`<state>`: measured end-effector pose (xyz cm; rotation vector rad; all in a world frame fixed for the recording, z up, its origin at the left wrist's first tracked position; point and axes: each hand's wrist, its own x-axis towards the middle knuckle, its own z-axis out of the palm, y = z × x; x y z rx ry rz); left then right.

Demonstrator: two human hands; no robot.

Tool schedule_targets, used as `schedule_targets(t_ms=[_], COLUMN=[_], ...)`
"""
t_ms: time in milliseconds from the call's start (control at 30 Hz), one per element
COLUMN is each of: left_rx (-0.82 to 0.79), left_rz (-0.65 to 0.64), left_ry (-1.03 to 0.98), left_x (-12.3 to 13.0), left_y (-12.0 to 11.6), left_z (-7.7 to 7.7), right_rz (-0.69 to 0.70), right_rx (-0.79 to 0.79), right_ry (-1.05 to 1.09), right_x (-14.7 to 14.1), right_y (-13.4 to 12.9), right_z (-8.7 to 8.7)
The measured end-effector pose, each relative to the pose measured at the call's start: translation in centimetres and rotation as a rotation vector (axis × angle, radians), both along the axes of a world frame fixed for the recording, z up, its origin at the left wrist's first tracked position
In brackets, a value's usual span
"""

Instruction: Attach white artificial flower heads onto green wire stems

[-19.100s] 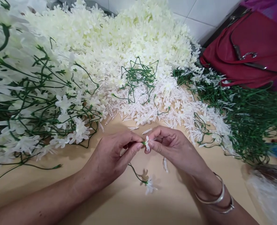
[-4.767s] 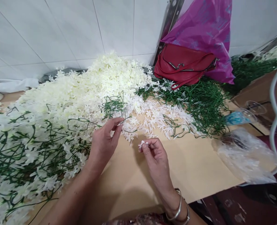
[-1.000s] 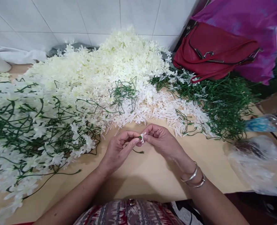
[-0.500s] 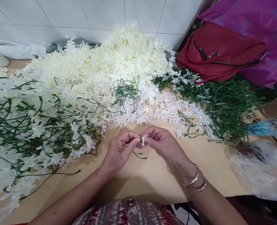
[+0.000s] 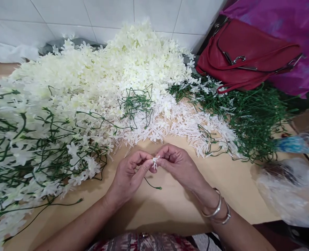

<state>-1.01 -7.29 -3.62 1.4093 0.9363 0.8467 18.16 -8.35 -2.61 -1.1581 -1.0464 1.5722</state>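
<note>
Fingertips of both hands meet over the table, pinching a small white artificial flower [image 5: 155,161]. My left hand [image 5: 133,174] is closed on the flower's green stem [image 5: 153,186], whose free end hangs out below the fingers. With thumb and forefinger, my right hand [image 5: 176,165] grips the white petals from the other side. How the petals and stem join is hidden by the fingers. Just beyond the hands lie loose white stamen-like pieces [image 5: 180,123], with a big heap of cream-white petals [image 5: 112,66] behind them.
Finished-looking white flowers on green stems [image 5: 39,150] pile up at left. Bare green stems [image 5: 259,118] lie at right, below a red handbag [image 5: 259,52] and a purple bag [image 5: 308,42]. A clear plastic bag [image 5: 292,191] and a blue-patterned cup [image 5: 292,143] sit near the right edge.
Both hands have shifted slightly left and down in view, still pinching the flower. The white petals now cover the green that showed between the fingertips.
</note>
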Motion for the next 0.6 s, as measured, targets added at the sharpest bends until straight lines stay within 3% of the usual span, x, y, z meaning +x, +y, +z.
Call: schedule_targets(t_ms=[133,267,433,600], left_rx=[0.037,0.182,0.446,0.533], left_rz=[0.007,0.017,0.055,0.039], left_ry=[0.021,0.122,0.254,0.336], left_x=[0.1,0.3,0.9,1.2], left_y=[0.0,-0.3,-0.8,-1.0], left_z=[-0.2,0.3,0.6,0.0], right_rz=[0.019,0.013,-0.134,-0.127], right_rx=[0.0,0.065,0.317,0.406], right_ry=[0.014,-0.05,-0.503,-1.033], right_x=[0.1,1.4,2.3,0.9], right_y=[0.2,0.7,2.3,4.9], right_z=[0.1,0.9,1.9,1.8])
